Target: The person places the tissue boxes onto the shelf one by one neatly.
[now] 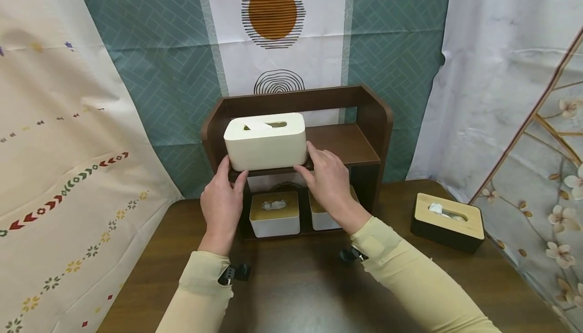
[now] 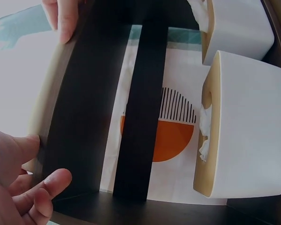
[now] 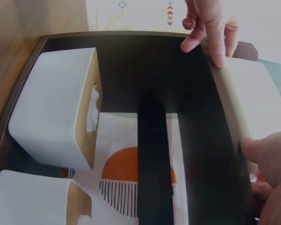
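1. In the head view, soft and even light is filling the scene, and the white floral fabric curtain [image 1: 492, 70] is looking bright.
2. The dark brown wooden tabletop [image 1: 291, 292] is showing a pale, blurry glare.
3. In both wrist views, the smooth cream rectangular tissue box [image 1: 268, 148] is washing out into white, while the dark brown wooden shelf unit [image 2: 84, 93] is sinking into shadow.
4. There, wide lenses are bending the shelf's outer edges.

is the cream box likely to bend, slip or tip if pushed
The cream box probably won't bend: its walls look straight and rigid. Its smooth surface might slip a little. It's longer than tall, so rolling or tipping seems unlikely, unless it is pulled off the shelf.
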Available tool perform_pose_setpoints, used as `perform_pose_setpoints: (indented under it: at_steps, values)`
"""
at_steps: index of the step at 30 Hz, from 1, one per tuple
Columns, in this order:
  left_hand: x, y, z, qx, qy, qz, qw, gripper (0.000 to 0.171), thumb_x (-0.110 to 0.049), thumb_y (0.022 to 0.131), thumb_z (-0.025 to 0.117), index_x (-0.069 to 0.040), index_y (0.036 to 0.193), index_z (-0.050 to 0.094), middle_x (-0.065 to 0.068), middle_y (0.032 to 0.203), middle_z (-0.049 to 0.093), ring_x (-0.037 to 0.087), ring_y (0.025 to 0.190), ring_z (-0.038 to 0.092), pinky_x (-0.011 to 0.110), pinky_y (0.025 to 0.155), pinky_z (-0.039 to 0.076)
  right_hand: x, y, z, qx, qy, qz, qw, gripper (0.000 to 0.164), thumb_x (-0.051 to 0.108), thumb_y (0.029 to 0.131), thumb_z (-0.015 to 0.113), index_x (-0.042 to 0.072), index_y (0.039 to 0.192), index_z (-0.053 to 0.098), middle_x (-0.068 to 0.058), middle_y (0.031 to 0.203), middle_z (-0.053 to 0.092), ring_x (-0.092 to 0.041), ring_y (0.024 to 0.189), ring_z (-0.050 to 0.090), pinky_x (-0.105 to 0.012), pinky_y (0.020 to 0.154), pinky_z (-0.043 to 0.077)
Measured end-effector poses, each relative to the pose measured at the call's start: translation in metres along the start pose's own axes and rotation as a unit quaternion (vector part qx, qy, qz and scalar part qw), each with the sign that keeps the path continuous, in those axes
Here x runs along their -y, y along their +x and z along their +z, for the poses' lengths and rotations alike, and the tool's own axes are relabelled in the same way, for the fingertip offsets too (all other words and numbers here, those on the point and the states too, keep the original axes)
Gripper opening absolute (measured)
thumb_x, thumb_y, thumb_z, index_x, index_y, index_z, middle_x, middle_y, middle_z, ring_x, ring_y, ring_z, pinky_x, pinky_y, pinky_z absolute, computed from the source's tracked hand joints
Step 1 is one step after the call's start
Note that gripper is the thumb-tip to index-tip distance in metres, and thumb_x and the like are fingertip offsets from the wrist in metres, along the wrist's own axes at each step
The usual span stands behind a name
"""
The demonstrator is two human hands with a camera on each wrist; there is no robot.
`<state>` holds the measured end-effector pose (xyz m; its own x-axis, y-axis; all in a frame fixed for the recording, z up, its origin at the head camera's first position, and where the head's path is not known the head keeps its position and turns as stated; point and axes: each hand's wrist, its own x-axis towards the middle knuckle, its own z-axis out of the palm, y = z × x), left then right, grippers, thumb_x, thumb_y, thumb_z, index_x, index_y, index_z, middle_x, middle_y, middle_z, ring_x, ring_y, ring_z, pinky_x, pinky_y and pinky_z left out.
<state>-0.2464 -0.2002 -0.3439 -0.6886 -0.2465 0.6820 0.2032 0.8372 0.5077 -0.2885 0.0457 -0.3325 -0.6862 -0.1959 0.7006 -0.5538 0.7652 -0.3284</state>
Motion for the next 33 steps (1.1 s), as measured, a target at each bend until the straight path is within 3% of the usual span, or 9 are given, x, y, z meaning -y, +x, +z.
perform_pose_setpoints:
  at_steps: [6, 22, 30, 33]
  values:
    - [0.001, -0.001, 0.002, -0.011, -0.005, 0.004, 0.9999, 0.058, -0.029, 0.103, 0.083, -0.008, 0.153, 0.062, 0.016, 0.114, 0.08, 0.035, 0.081, 0.077, 0.061, 0.069, 0.055, 0.001, 0.0, 0.0, -0.002, 0.003, -0.001, 1.0, 0.071, 0.032, 0.099, 0.087, 0.001, 0.156, 0.06, -0.017, 0.14, 0.074, -0.034, 0.126, 0.071, -0.053, 0.11, 0.054]
    - [0.002, -0.002, 0.003, -0.014, -0.001, 0.005, 0.9999, 0.059, -0.029, 0.103, 0.083, -0.008, 0.154, 0.062, 0.019, 0.1, 0.079, 0.035, 0.079, 0.076, 0.06, 0.066, 0.055, 0.002, 0.0, -0.002, 0.014, -0.005, 0.012, 1.0, 0.073, 0.034, 0.099, 0.086, 0.0, 0.158, 0.058, -0.018, 0.145, 0.071, -0.035, 0.133, 0.068, -0.053, 0.112, 0.053]
    - [0.0, -0.011, -0.003, -0.029, -0.018, 0.018, 0.9993, 0.065, -0.028, 0.102, 0.084, -0.007, 0.158, 0.058, 0.013, 0.141, 0.074, 0.034, 0.085, 0.08, 0.06, 0.074, 0.058, 0.002, -0.007, -0.011, 0.024, 0.0, 0.015, 1.0, 0.079, 0.034, 0.1, 0.086, 0.001, 0.163, 0.052, -0.017, 0.154, 0.064, -0.033, 0.145, 0.057, -0.053, 0.117, 0.05]
    - [-0.002, -0.017, -0.007, -0.038, -0.023, 0.022, 0.9988, 0.065, -0.027, 0.102, 0.085, -0.006, 0.157, 0.059, 0.014, 0.139, 0.075, 0.033, 0.083, 0.08, 0.06, 0.073, 0.058, 0.001, -0.014, -0.016, 0.025, 0.004, 0.013, 1.0, 0.08, 0.033, 0.1, 0.086, 0.001, 0.164, 0.05, -0.018, 0.158, 0.06, -0.033, 0.15, 0.053, -0.055, 0.117, 0.048]
